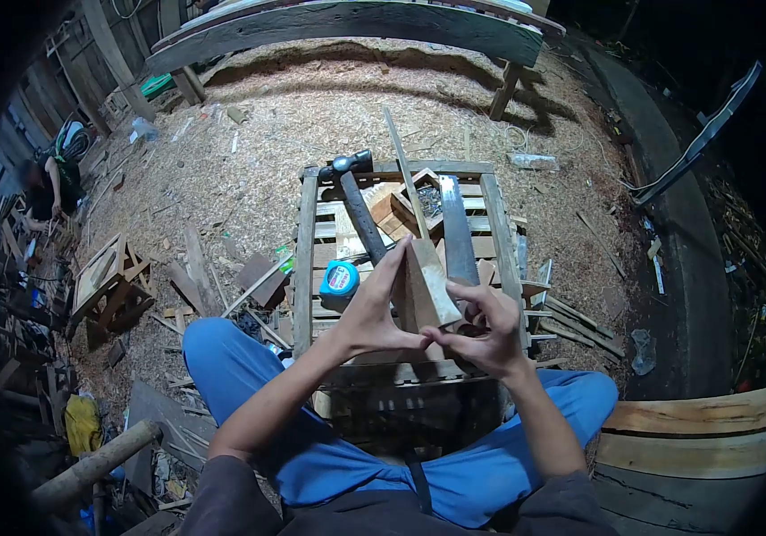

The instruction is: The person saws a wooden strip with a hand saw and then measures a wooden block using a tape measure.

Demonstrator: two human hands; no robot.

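In front of me a wooden block point(435, 284) with a pale top face and a darker side is held between both hands. My left hand point(372, 313) presses its straight fingers along the block's left side, with the thumb near the lower end. My right hand point(487, 332) grips the right side by the near corner, fingers curled. Beyond the hands, a slatted wooden stand point(304, 241) carries a hammer point(362, 214), a blue tape measure point(340, 280), a saw blade point(460, 228) and a small wooden box point(425, 181) of nails. A thin wood strip point(403, 170) points away from the block.
Wood shavings point(311, 116) cover the ground, with scrap wood on both sides. A long bench point(347, 37) spans the far side. At the far left a person point(50, 183) crouches. Planks point(704, 429) lie at right, and a round pole point(97, 464) juts in at lower left.
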